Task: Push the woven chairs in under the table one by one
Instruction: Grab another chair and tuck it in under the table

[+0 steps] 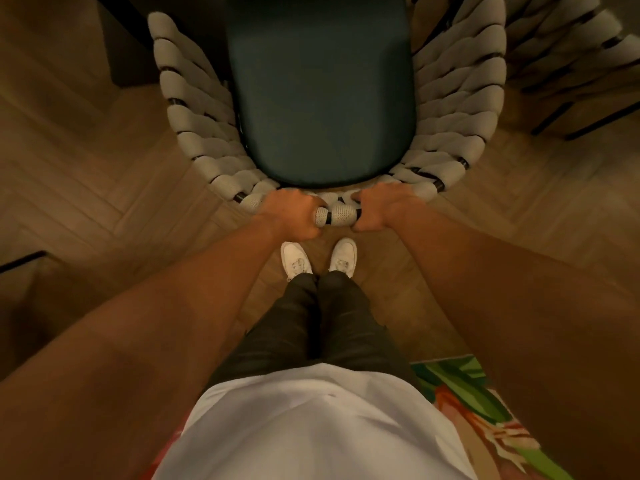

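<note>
Seen from above, a woven chair (332, 109) stands on the herringbone wood floor (86, 188) directly in front of the person, its dark teal seat cushion (322, 98) ringed by a curved back of thick pale cords wrapped on a black frame. The left grip (294, 213) is curled closed round the top rail at the middle of the chair back, and the right grip (381, 209) is clamped on the same rail just beside it, with a short stretch of cord showing between the two. The far end of the seat runs into a dark shape at the top edge of the view; whether that is the counter cannot be told. A second woven chair (568, 57) stands close at the upper right. Two white sneakers (318, 258) are planted just behind the gripped rail, and a bright patterned rug (478, 410) lies at the lower right.
</note>
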Demonstrator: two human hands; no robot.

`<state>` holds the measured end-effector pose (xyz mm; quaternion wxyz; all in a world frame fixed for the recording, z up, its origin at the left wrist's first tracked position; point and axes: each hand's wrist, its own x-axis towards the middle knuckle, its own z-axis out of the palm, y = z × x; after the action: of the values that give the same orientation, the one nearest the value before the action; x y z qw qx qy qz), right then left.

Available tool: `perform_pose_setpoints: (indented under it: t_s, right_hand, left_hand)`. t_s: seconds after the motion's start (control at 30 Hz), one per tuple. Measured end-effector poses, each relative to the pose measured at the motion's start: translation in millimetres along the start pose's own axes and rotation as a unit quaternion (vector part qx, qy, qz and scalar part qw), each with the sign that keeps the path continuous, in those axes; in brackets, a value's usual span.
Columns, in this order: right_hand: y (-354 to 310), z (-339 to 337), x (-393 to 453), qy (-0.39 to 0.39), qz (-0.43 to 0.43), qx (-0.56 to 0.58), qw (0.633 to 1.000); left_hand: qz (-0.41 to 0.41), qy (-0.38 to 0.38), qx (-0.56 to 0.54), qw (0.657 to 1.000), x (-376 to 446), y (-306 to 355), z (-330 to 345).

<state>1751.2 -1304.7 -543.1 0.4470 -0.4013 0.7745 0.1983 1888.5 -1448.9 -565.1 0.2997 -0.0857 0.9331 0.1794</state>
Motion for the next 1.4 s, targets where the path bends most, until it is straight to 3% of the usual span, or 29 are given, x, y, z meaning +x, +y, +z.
perform_pose_setpoints:
  t_s: [0.17, 0.23, 0.33, 0.5, 0.67, 0.83, 0.93, 1.23, 1.4]
  right_hand:
    - [-17, -7, -2, -0.031, -0.055, 0.041, 0.997]
    - [-34, -8, -1, -0.011, -0.085, 0.076, 0.993]
    - [-65, -9, 5, 0.023, -0.121, 0.12, 0.985]
    - [-122, -18, 24, 0.045, -0.153, 0.168, 0.973]
    - [-169, -31, 52, 0.039, -0.138, 0.217, 0.966]
    - [-199, -48, 76, 0.044, -0.079, 0.277, 0.957]
    - [-209, -57, 84, 0.039, -0.048, 0.28, 0.958]
    - [-208, -67, 78, 0.02, -0.02, 0.292, 0.956]
    - [-194, -94, 74, 0.011, -0.011, 0.293, 0.956]
  left_hand:
    - [0.042, -0.016, -0.096, 0.994, -13, -19, -16]
    - [0.019, 0.041, -0.111, 0.993, -25, -38, -16]
    - [-0.061, 0.184, -0.138, 0.971, -45, -69, -13]
    - [-0.216, 0.326, -0.251, 0.885, -66, -106, -15]
    - [-0.321, 0.3, -0.431, 0.789, -53, -138, -19]
    - [-0.303, 0.288, -0.539, 0.731, -15, -174, -31]
    - [-0.273, 0.285, -0.559, 0.729, 5, -188, -43]
    - [-0.251, 0.269, -0.53, 0.764, 14, -190, -52]
    - [-0.23, 0.274, -0.539, 0.763, 27, -183, -81]
